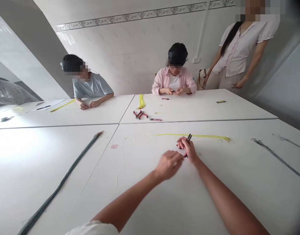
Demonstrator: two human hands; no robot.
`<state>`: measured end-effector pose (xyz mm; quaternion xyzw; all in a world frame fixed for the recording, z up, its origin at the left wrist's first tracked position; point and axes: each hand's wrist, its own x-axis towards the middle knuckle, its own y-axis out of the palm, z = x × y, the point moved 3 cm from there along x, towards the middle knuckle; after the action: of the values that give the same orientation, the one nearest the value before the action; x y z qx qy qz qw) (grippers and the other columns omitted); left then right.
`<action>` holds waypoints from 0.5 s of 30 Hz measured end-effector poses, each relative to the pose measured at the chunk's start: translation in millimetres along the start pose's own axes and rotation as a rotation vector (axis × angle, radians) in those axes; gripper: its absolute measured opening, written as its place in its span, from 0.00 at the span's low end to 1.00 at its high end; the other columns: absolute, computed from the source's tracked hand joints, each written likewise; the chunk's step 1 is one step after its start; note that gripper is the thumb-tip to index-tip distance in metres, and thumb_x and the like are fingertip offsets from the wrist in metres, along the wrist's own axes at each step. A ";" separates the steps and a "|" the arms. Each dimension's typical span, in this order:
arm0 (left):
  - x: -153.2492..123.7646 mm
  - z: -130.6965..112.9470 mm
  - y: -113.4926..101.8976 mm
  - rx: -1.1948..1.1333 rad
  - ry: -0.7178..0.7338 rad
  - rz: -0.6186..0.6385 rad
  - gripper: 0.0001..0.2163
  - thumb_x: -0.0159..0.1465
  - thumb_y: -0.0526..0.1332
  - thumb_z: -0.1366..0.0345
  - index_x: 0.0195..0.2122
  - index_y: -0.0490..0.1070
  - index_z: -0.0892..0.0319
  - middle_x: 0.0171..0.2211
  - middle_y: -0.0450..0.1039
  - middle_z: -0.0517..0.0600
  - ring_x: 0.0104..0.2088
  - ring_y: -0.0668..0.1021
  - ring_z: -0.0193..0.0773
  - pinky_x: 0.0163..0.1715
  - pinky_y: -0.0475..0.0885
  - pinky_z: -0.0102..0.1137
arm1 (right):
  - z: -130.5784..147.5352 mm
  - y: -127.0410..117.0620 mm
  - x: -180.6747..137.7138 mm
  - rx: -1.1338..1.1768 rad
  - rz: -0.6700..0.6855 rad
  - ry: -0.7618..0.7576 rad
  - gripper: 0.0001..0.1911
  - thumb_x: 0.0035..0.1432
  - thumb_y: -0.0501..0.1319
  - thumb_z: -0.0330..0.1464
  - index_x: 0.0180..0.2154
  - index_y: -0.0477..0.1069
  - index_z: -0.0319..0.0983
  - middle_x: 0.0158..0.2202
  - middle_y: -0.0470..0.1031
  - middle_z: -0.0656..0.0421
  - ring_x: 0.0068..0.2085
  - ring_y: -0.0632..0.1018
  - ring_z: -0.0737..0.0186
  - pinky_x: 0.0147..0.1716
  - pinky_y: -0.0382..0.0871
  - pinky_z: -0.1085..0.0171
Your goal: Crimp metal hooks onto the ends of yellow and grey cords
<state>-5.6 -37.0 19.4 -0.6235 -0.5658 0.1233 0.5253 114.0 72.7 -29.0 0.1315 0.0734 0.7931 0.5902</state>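
Note:
My right hand [188,148] is wrapped round a pair of pliers [189,138] with a dark nose and red handles; the nose points up and away from me. Close beside it on the left, my left hand [169,163] has its fingers curled together near the plier handles. Whatever sits between those fingers is hidden or too small to make out. Just beyond both hands lies a bundle of thin yellow cords [206,135], with small metallic pieces at its right end.
A long bundle of dark green cords [74,168] lies on the left, another [279,156] on the right. Across the table, red-handled pliers [140,114], snips [155,119] and a yellow cutter [221,101] lie about. Two people [174,78] [91,85] sit opposite; another person [245,49] stands.

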 end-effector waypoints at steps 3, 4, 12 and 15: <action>-16.8 59.1 -49.7 0.086 -0.270 -0.102 0.10 0.71 0.51 0.67 0.41 0.71 0.55 0.38 0.78 0.50 0.36 0.77 0.35 0.39 0.71 0.30 | -3.5 -4.1 1.5 0.010 0.008 0.008 0.19 0.61 0.62 0.49 0.29 0.74 0.42 0.20 0.56 0.66 0.27 0.66 0.63 0.42 0.71 0.55; -23.6 82.4 -68.2 0.128 -0.382 -0.142 0.10 0.71 0.49 0.67 0.42 0.71 0.56 0.39 0.78 0.50 0.35 0.77 0.35 0.37 0.70 0.30 | -4.2 -5.2 1.7 0.013 0.008 0.009 0.19 0.61 0.62 0.49 0.29 0.74 0.42 0.20 0.56 0.66 0.28 0.66 0.63 0.42 0.71 0.55; -65.1 206.5 -166.0 0.399 -0.988 -0.105 0.05 0.64 0.59 0.67 0.40 0.71 0.56 0.41 0.78 0.52 0.39 0.78 0.44 0.36 0.69 0.33 | -5.9 -5.4 4.1 0.042 0.004 0.014 0.20 0.61 0.63 0.50 0.29 0.74 0.42 0.19 0.55 0.67 0.27 0.65 0.64 0.41 0.71 0.55; -60.8 214.8 -164.7 0.439 -1.035 -0.042 0.06 0.66 0.62 0.63 0.42 0.73 0.58 0.43 0.77 0.52 0.42 0.77 0.43 0.42 0.71 0.37 | -3.8 -3.0 4.4 0.049 0.000 0.009 0.20 0.60 0.63 0.50 0.28 0.73 0.41 0.19 0.55 0.67 0.26 0.65 0.64 0.40 0.71 0.55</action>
<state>-281.2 -8.7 33.8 -0.3464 -0.7229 0.5176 0.2991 114.4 77.9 -32.9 0.1421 0.0955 0.7918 0.5863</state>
